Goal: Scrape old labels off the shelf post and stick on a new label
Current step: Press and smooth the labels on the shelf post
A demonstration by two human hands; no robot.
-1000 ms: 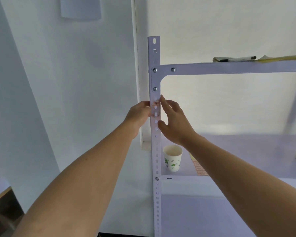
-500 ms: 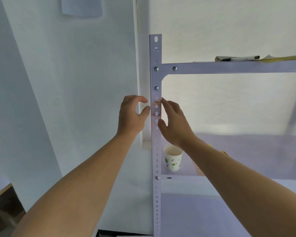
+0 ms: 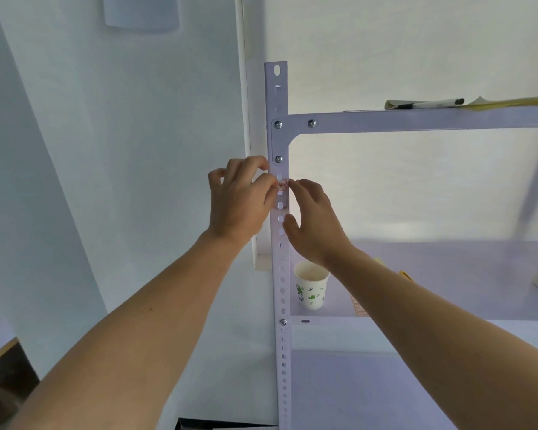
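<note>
Label (image 3: 282, 184): small, reddish print, on the front face of the shelf post (image 3: 280, 274), just under the lowest bracket bolt, near mid-frame. It lies flat across the post. Whether it is fully stuck is too small to tell.

Left hand (image 3: 239, 200), at 9 o'clock of the label: fingers curled, thumb tip on the label's left edge. I cannot tell whether it pinches a corner or only presses.

Right hand (image 3: 316, 226), at 4 o'clock: fingers nearly straight, forefinger tip at the label's right edge, thumb against the post lower down, gripping nothing.

Step, as I judge it: the new label is being seated and squared. The next move calls for firm rubbing from the middle outward, with both ends kept level across the holes.

Paper cup (image 3: 311, 290) at 5 o'clock on the lower shelf; pen (image 3: 429, 103) at 2 o'clock on the top shelf.

Change: half a second ago the left hand hung clear of the post, thumb and forefinger apart. Now it has closed in onto the label. The right hand has barely moved.
</note>
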